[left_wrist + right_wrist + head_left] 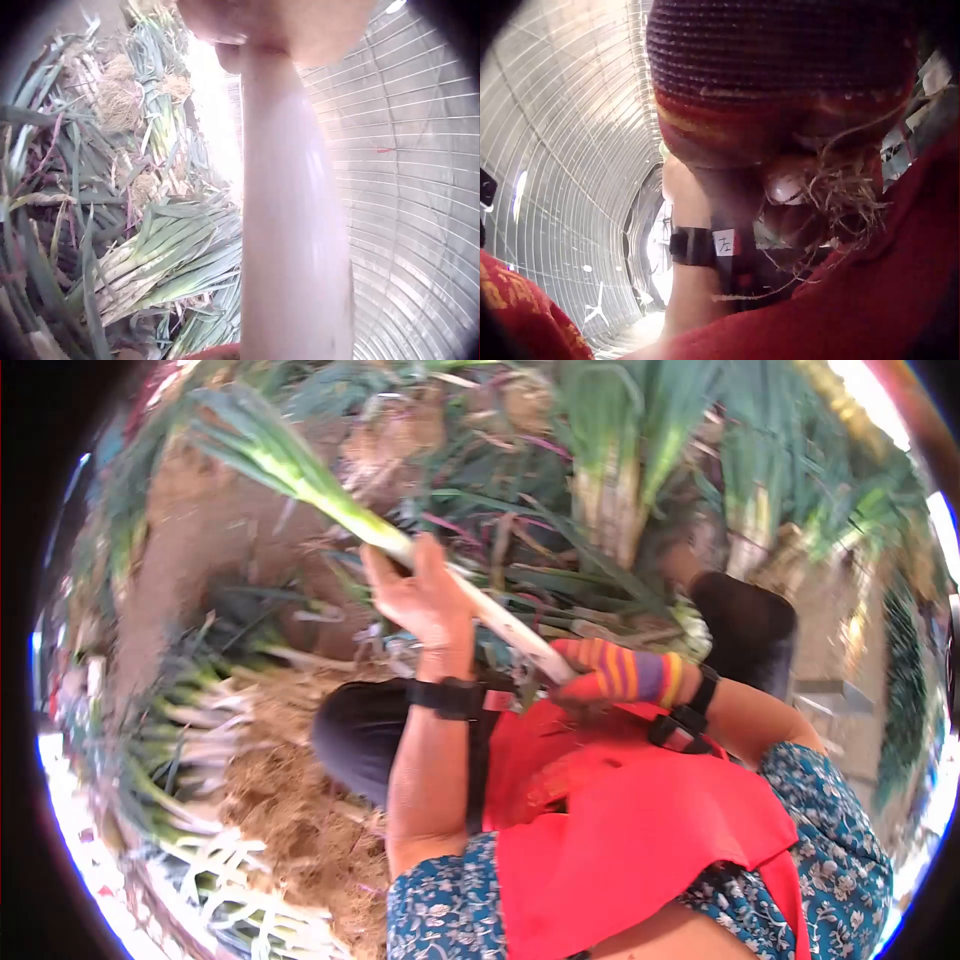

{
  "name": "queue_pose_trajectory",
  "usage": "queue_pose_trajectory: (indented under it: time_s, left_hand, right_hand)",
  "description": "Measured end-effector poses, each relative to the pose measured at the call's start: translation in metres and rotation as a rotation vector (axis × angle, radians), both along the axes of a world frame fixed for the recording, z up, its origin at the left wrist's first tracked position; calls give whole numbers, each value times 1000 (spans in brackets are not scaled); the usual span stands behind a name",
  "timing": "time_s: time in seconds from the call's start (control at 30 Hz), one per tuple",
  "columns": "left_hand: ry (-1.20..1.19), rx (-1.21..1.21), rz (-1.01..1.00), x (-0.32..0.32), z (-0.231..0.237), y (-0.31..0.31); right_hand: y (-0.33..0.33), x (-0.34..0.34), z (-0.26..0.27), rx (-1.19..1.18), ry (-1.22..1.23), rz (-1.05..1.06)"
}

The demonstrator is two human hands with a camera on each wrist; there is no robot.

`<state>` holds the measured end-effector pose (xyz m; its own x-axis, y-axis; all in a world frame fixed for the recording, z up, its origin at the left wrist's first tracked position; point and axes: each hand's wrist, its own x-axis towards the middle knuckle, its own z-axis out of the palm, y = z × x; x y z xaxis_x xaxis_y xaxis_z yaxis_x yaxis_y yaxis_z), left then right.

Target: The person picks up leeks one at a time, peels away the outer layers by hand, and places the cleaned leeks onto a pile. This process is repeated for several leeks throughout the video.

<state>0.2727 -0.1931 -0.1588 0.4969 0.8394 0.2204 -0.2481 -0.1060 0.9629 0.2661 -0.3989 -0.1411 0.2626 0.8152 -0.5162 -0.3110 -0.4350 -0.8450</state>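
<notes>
Leek point(505, 622), one: long pale shank, green leaves point(265, 455) fanned at the top end. Held aslant in front of the lap, leaves out to the left, base at the right hand point(620, 672).

Handling, as judged: light for its length, with most weight likely in the shank. Shank probably firm, stiff enough for a straight line between two holds. Skin smooth and glossy in the left wrist view, so likely a little slippery; presumably thin, apt to peel under rubbing. Leaves likely soft, easily creased, poor for holding. Best holds: shank just below the leaves, and base just above the roots point(847, 199), with a moderate squeeze.

Roots: thin strands, tangled, dry-looking, just beside the glove point(780, 75). Probably brittle.

Left hand point(428, 600): bare, pinching the shank near the leaves between thumb and fingers. Cannot tell the exact lie of each fingertip.

Right hand: in the striped glove, fingers pressed together and curled on the base. Thumb not plain to see.

Straps point(445, 698): black, one on each wrist.

Apron point(640, 820): red, spread under the hands.

Bundles point(610, 470): standing beyond the hands, leaves up.

Pile point(210, 745): many leeks, lying on the left, pale ends inward.

Wall point(405, 187): ribbed, curved, pale, outermost.
</notes>
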Motion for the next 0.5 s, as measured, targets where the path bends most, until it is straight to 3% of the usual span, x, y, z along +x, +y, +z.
queue_pose_trajectory:
  time_s: [0.03, 0.07, 0.1, 0.13, 0.17, 0.2, 0.27, 0.33, 0.4, 0.43, 0.47, 0.5]
  left_hand:
    - [-123, -11, 37, -2, 10, 2]
    - [-241, 2, 88, -8, 20, 8]
    - [-206, 99, 155, -19, 25, 25]
    - [-168, 194, 221, -33, 31, 45]
    - [-156, 95, 215, -52, 47, 60]
    - [-151, 140, 271, -73, 57, 83]
    - [5, 210, 432, -114, 76, 125]
    - [139, 197, 647, -170, 114, 157]
    - [535, 485, 879, -250, 137, 202]
    - [677, 529, 893, -300, 143, 225]
    - [816, 567, 903, -352, 148, 257]
    - [941, 595, 920, -400, 155, 295]
  right_hand:
    - [3, 3, -16, -31, -210, 145]
    - [5, -1, -17, 76, -187, 163]
    - [6, -5, -18, 182, -158, 194]
    - [5, -4, -27, 136, -1, 226]
    - [-3, 1, -50, 210, -178, 187]
    - [-3, 9, -60, 166, -200, 168]
    - [-7, 26, -75, 121, -215, 142]
    - [-15, 38, -101, -183, -150, 37]
    - [-27, 56, -139, -44, -957, 409]
    - [-23, 58, -143, -234, -887, 349]
    - [-26, 61, -158, -307, -778, 289]
    - [-32, 65, -175, -268, -852, 283]
